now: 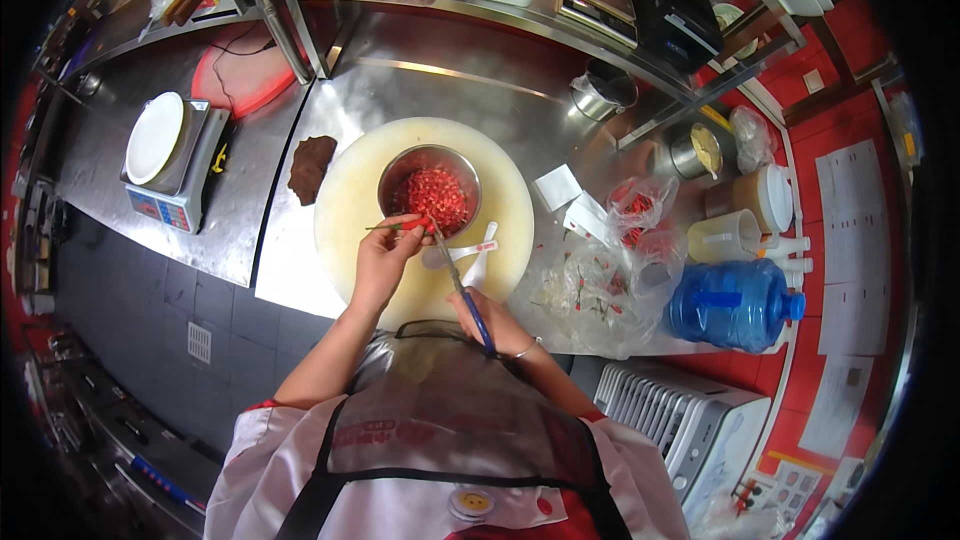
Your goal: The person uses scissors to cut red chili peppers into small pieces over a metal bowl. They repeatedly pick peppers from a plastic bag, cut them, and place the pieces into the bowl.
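Note:
My left hand (388, 259) pinches a red chili pepper (411, 224) with a green stem, just over the near rim of a steel bowl (389, 178). Chopped red chili (433, 195) lies inside that bowl. In my right hand (491, 322) is a pair of scissors (459, 286) with blue handles, its blades reaching up to the pepper's tip. Under the bowl is a round, cream-coloured cutting board (352, 240). Two white spoons (474, 268) rest on the board, right of my left hand, one crossing the other.
Left of the board lies a brown cloth (310, 169); a digital scale (169, 199) carries a white plate (154, 139). To the right are a plastic bag of red chilies (639, 210), chili stems on plastic sheeting (592, 292) and a blue water jug (731, 305). A metal shelf (540, 19) spans the back.

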A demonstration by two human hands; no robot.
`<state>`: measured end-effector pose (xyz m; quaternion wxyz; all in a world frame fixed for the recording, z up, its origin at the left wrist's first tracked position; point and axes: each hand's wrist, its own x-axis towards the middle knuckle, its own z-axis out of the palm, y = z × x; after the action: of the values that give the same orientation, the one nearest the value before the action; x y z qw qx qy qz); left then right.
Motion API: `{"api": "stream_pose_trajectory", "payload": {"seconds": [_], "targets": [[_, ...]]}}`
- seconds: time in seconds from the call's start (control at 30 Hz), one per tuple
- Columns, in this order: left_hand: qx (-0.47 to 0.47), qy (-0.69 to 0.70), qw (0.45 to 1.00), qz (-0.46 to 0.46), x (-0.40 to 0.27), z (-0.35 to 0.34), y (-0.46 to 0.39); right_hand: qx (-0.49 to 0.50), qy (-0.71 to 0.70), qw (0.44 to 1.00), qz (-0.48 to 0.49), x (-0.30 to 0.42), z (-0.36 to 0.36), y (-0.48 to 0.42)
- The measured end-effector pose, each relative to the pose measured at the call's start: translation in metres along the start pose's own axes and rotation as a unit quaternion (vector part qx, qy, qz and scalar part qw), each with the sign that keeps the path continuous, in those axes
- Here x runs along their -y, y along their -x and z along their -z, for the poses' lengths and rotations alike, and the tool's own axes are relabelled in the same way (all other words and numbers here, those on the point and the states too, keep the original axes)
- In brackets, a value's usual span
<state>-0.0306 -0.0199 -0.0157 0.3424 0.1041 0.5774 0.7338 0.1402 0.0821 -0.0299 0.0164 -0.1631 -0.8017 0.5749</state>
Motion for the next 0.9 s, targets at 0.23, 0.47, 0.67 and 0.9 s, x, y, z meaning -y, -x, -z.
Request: {"api": "stream_pose_trajectory", "payload": {"seconds": [0.23,0.47,0.67,0.9], "targets": [[-0.002,-0.042,0.999,-0.013,0.008,-0.001,0.001,0.008,-0.002,0.992,-0.13,0.024,0.006,-0.003],[0.023,-0.091,0.995,-0.014,0.0,-0.014,-0.003,-0.025,-0.206,0.958,-0.198,0.022,0.018,0.008],[0.19,-0.142,0.969,-0.062,-0.007,-0.097,-0.012,-0.198,-0.295,0.928,-0.115,-0.011,0.019,0.055],[0.3,-0.244,0.899,-0.204,0.02,-0.199,-0.029,-0.381,-0.349,0.836,-0.185,0.005,0.03,0.102]]}}
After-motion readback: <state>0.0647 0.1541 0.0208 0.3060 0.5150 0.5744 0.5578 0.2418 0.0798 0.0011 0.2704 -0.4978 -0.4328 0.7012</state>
